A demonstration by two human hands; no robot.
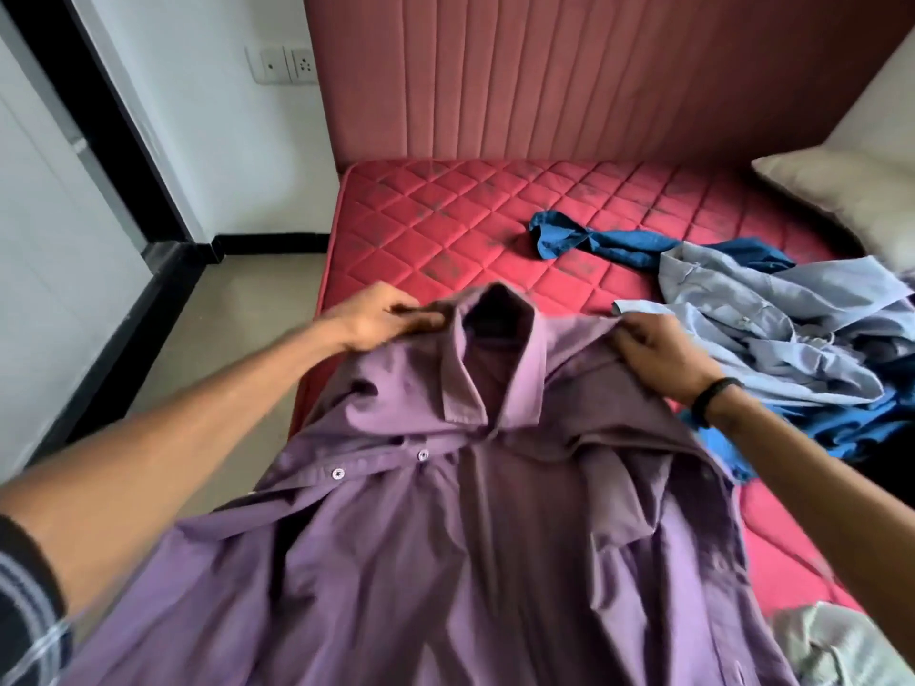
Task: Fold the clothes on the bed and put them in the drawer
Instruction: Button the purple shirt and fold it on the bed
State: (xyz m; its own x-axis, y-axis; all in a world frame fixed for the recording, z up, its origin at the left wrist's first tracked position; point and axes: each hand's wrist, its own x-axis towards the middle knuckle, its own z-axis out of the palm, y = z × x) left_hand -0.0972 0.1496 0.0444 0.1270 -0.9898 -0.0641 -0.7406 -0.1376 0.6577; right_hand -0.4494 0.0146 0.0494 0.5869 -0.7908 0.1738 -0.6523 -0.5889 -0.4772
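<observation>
Two hands hold a purple button-up shirt [445, 537] by its shoulders, one on each side of the stiff, pointed collar [487, 358], which stands up in the middle. The left hand [381, 316] pinches the fabric just left of the collar, thumb and fingers pressed together on a fold; the right hand [658, 351], with a dark band at its wrist, grips the bunched cloth just right of the collar with curled fingers. The shirt is smooth woven cloth, creased in soft ridges, its placket lying askew below the collar with two small pale buttons [381, 462] showing. It hangs and drapes toward the viewer over the near edge of the red mattress [445, 230], whose surface is quilted in a diamond pattern with dull grey smudges. Right of the collar, on the mattress, lies a crumpled heap: a light blue shirt [772, 319] on top of a deep blue garment [584, 240], one twisted part of which trails out toward the headboard. Beyond the collar rises that padded red headboard [569, 71], stitched in vertical channels. A cream pillow [851, 185] sits far right of the collar, and a wrinkled pale grey cloth [837, 646] lies at the near right, below the shirt's hem side.
</observation>
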